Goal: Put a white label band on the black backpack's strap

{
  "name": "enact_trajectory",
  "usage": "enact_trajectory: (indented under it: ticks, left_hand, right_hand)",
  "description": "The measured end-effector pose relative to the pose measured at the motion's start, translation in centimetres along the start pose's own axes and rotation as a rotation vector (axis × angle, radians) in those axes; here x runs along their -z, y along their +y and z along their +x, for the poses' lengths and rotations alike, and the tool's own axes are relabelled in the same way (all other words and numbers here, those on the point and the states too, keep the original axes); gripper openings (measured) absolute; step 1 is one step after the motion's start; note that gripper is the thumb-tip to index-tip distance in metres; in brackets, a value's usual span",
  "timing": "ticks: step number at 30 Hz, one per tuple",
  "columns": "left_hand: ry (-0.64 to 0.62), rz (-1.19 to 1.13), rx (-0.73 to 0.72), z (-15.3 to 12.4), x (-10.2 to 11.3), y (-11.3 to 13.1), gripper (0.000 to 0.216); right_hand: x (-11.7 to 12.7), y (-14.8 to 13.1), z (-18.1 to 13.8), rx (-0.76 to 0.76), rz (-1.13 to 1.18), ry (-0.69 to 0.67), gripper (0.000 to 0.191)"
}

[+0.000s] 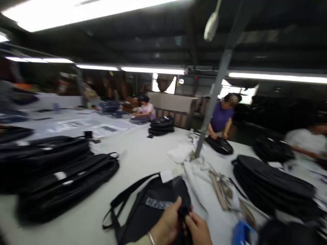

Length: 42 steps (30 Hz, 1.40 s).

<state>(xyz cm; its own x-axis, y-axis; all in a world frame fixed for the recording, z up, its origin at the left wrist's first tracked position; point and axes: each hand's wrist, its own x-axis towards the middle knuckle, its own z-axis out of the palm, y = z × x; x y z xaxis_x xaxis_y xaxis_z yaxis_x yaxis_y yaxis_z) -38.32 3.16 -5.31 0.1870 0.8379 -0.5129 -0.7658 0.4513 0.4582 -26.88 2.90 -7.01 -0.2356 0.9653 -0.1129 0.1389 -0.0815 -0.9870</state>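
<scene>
Item: flat black fabric strap bag (150, 207) on white bench (138, 153), six o'clock. Left hand (167, 226) and right hand (198, 229), both pinching its dark edge, cropped by frame; blurred stacked black bags (56, 177) nine o'clock.

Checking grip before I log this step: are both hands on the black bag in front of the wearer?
Yes, the left hand and right hand both pinch the near edge of the black bag lying on the white table.
</scene>
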Motion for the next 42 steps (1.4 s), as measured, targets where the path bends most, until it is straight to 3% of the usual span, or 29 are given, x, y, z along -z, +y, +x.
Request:
enact_trajectory:
  ticks: [3, 6, 10, 14, 17, 22, 30, 36, 39, 42]
  left_hand:
    - [0.087, 0.112, -0.100, -0.1, -2.1, 0.0, 0.037]
    - [0.072, 0.177, -0.085, -0.5, -3.2, 1.1, 0.036]
    - [0.067, 0.240, -0.070, -1.0, -3.9, 1.9, 0.039]
    - [0.117, 0.237, -0.095, -0.5, -4.5, 3.5, 0.032]
    - [0.111, 0.208, -0.144, 0.0, -5.0, 4.4, 0.030]
    - [-0.005, 0.286, -0.079, 0.6, -6.6, 5.4, 0.040]
    - [0.069, 0.284, -0.188, 1.5, -8.9, 9.0, 0.037]
    - [0.020, 0.292, -0.208, 1.6, -10.3, 9.2, 0.039]
    - [0.002, 0.256, -0.247, 1.1, -11.1, 9.2, 0.036]
    - [0.071, 0.222, -0.269, 0.8, -11.6, 9.6, 0.033]
  right_hand:
    - [1.9, 0.8, -1.3, -0.045, 0.218, -0.002, 0.041]
    - [1.5, -0.3, -0.9, -0.078, 0.307, 0.056, 0.038]
    - [1.3, -2.5, 0.4, -0.002, 0.320, 0.035, 0.035]
    - [2.2, -2.0, 0.5, -0.013, 0.306, -0.084, 0.042]
    - [2.5, -1.7, 0.8, -0.068, 0.285, -0.063, 0.046]
    - [2.6, -4.5, 3.3, 0.005, 0.270, -0.001, 0.046]
    - [3.1, -4.7, 3.5, -0.046, 0.299, -0.080, 0.042]
    - [3.1, -5.9, 4.6, -0.073, 0.343, -0.038, 0.039]
    - [3.0, -4.7, 5.0, -0.097, 0.327, -0.074, 0.034]
    - [3.2, -1.5, 4.9, -0.120, 0.231, -0.157, 0.023]
